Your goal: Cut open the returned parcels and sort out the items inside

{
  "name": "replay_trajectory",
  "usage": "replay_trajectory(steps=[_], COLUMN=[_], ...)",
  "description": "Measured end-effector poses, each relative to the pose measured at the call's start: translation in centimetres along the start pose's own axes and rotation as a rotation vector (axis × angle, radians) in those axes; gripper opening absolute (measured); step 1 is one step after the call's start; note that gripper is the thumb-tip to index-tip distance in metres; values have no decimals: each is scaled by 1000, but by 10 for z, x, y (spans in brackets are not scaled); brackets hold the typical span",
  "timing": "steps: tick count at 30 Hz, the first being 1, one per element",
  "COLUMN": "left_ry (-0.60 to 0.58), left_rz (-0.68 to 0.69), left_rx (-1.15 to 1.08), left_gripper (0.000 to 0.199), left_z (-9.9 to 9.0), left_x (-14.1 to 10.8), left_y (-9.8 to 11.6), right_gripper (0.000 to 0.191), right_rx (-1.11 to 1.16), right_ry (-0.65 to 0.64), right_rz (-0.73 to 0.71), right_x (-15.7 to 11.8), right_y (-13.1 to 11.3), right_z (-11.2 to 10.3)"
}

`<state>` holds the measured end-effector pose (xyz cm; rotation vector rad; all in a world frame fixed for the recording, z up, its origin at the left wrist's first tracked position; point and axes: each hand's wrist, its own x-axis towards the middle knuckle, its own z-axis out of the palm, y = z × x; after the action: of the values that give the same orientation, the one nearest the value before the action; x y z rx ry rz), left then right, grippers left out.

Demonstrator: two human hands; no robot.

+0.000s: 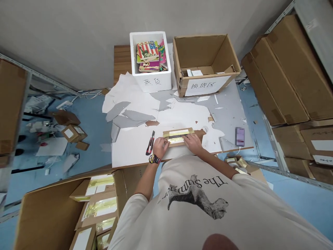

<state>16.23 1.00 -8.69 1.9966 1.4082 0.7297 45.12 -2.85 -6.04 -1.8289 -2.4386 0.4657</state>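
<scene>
A flat cardboard box (pixel 171 133) lies on the table before me, with yellowish tape, a white label and a dark strip along its middle. My left hand (pixel 160 147) is closed, its fingers pinched at the box's near left corner; whatever small piece may be between them is too small to make out. The fingers of my right hand (pixel 192 143) are bent over the right part of the box, gripping it. A red and black utility knife (pixel 150 143) rests left of my left hand, apart from it.
A white foam box (pixel 153 83) with books and a large open carton (pixel 182 85) stand at the back. Torn paper covers the table (pixel 135 152). A phone (pixel 239 136) lies at right, with a cable. Taped parcels (pixel 101 208) fill a carton below left. Stacked cartons (pixel 283 76) line the right.
</scene>
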Motion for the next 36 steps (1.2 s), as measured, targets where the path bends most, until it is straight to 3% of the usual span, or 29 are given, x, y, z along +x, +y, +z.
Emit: replay_trajectory(steps=[4, 7, 10, 13, 15, 19, 22, 25, 27, 32, 36], left_ry=[-176, -298, -471, -601, -584, -564, -574, -472, -372, -206, -172], left_rz=[150, 231, 325, 332, 339, 409, 439, 411, 365, 190, 147], left_rx=[120, 149, 32, -94, -86, 32, 81, 96, 99, 45, -22], left_gripper=[39, 43, 36, 44, 40, 22, 28, 33, 35, 90, 116], left_z=[-10, -21, -29, -26, -19, -9, -16, -31, -37, -29, -11], left_x=[1, 15, 33, 47, 53, 59, 60, 55, 47, 17, 0], left_y=[8, 12, 11, 9, 8, 12, 10, 3, -3, -11, -10], right_gripper=[47, 29, 34, 30, 31, 54, 49, 33, 38, 64, 50], right_rx=[0, -37, -94, -99, -75, -62, -137, -186, -191, -181, -207], right_ry=[14, -43, -121, -165, -182, -202, -205, -239, -216, -74, -99], right_rz=[-43, -80, -105, -173, -215, -232, -160, 3, 5, -153, -63], right_x=[8, 5, -4, -11, -12, -2, 8, 13, 16, 39, 63], right_y=[-16, -17, -21, -28, -30, -20, -4, 8, 7, -16, -34], right_z=[-11, -17, -17, -16, -20, -38, -50, -53, -51, -38, -28])
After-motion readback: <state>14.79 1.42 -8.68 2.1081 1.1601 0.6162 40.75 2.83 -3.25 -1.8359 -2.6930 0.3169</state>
